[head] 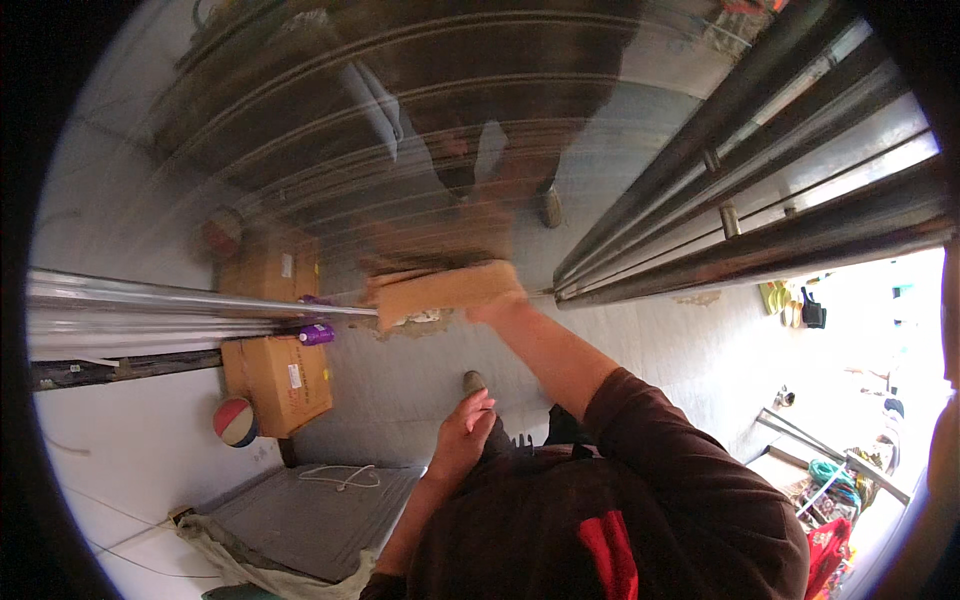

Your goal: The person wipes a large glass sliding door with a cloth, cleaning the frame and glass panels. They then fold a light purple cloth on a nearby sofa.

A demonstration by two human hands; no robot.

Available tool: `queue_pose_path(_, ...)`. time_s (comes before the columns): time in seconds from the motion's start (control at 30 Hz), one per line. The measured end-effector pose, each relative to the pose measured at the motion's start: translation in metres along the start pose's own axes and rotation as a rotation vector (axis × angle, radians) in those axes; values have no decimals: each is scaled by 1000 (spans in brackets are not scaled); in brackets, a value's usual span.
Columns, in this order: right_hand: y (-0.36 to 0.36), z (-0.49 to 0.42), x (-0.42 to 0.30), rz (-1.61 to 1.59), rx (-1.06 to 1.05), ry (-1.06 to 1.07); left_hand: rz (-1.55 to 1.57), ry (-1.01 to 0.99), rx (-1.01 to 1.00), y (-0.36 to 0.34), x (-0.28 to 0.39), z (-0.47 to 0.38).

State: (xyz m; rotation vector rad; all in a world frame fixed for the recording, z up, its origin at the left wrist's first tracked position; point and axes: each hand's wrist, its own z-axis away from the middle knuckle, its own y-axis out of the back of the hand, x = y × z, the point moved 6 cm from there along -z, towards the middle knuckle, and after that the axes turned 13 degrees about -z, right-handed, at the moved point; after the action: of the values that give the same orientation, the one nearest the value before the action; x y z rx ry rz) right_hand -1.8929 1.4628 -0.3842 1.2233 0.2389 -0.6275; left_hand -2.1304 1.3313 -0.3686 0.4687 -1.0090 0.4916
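Observation:
A tan-orange cloth [442,292] lies against the lower part of a large glossy panel [300,150], which mirrors the room and my body. Blurred, my right hand [491,306] is on the cloth at its right end, with the fingers mostly hidden. My left hand [463,431] hangs in front of my waist, fingers loosely bent and apart, and nothing shows in it. Just beyond its fingertips, the tip of a shoe [473,382] is visible on the grey floor.
Shiny metal frame bars run along the left [150,292] and upper right [675,217]. At left are a cardboard box [277,382], a purple bottle [317,334] and a ball [235,422]. A grey board [300,517] bears a white cord. Assorted items [832,487] lie at right.

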Motion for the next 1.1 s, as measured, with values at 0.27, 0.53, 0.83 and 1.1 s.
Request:
queue_pose_path(0.27, 24, 59, 156, 355, 386, -618, -38, 70, 46, 16, -28, 22)
queue_pose_path(0.53, 170, 169, -13, 21, 1217, -244, -257, -217, -7, 15, 108, 2)
queue_pose_path(0.83, 224, 145, -3, 539, 1179, 208, -426, -789, -9, -35, 311, -31)
queue_pose_path(1.1, 405, 178, -57, 389, 1651, 275, -735, -1268, 233, -23, 454, -2)
